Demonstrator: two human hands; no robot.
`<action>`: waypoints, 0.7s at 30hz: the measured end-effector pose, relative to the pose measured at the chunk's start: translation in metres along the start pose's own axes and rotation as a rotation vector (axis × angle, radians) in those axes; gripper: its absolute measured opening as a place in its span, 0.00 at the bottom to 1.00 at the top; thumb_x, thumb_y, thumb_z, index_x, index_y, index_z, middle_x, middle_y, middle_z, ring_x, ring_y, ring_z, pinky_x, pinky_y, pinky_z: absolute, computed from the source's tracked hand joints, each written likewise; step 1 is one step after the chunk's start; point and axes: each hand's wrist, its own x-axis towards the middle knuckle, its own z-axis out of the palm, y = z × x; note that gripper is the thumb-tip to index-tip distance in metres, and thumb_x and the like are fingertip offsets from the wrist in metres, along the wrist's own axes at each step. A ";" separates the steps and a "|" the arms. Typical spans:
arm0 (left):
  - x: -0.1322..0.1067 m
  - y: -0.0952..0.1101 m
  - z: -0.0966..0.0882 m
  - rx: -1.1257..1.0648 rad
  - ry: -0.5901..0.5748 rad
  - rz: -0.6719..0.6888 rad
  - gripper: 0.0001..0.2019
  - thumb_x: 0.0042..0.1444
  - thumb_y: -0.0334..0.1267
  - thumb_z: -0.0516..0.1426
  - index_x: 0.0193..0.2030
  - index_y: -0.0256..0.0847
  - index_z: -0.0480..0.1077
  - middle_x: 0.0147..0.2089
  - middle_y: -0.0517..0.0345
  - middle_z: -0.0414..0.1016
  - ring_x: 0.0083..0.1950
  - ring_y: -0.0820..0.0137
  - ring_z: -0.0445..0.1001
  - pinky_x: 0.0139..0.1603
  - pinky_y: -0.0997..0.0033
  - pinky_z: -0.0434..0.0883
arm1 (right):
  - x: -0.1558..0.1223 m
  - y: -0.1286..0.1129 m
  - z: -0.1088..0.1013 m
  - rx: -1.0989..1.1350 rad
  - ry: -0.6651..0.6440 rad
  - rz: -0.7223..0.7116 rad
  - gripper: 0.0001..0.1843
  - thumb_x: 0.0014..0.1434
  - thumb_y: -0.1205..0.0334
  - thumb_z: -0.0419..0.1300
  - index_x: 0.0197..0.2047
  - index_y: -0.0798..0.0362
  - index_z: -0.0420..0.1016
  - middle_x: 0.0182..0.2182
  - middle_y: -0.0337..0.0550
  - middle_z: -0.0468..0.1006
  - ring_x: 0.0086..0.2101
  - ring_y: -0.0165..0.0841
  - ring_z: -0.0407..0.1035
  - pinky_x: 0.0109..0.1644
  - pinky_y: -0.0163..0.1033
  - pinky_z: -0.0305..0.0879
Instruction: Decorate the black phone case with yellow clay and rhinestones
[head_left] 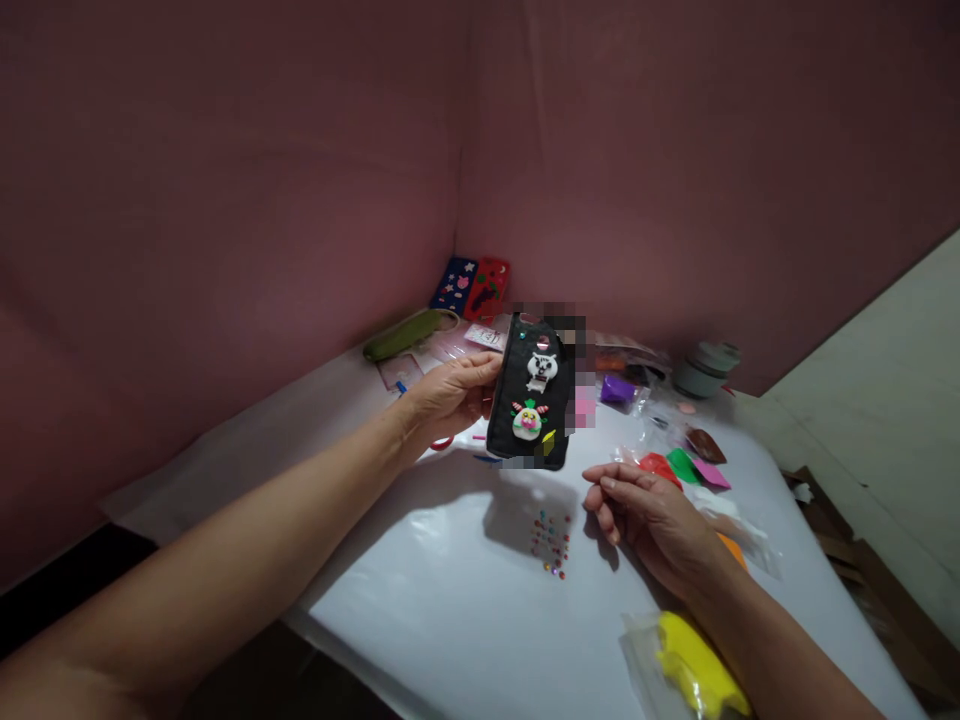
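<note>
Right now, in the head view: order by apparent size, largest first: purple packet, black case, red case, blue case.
1. Black case, clearly largest; being held up nearer the camera may exaggerate it.
2. Red case and blue case: look alike, so not ranked apart.
3. Purple packet, smallest.

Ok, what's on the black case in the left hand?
The black case bears a white animal figure, a round white figure below it and a yellow piece near the bottom, plus smaller bits near the top. Its far side, turned away, can't be seen.
</note>
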 end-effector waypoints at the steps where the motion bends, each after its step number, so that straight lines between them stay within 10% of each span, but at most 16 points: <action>1: 0.000 -0.001 0.000 0.003 -0.011 -0.007 0.13 0.48 0.38 0.66 0.38 0.33 0.74 0.34 0.52 0.76 0.32 0.69 0.75 0.33 0.73 0.70 | 0.000 0.000 0.000 0.000 0.001 0.000 0.08 0.50 0.65 0.66 0.35 0.58 0.77 0.24 0.44 0.78 0.20 0.26 0.68 0.20 0.29 0.62; 21: 0.002 -0.008 -0.003 0.028 -0.016 -0.048 0.11 0.48 0.38 0.66 0.36 0.34 0.74 0.33 0.53 0.75 0.30 0.71 0.74 0.30 0.75 0.67 | -0.001 0.001 0.000 -0.005 -0.004 0.009 0.07 0.52 0.64 0.65 0.36 0.57 0.77 0.24 0.43 0.78 0.20 0.26 0.67 0.20 0.29 0.63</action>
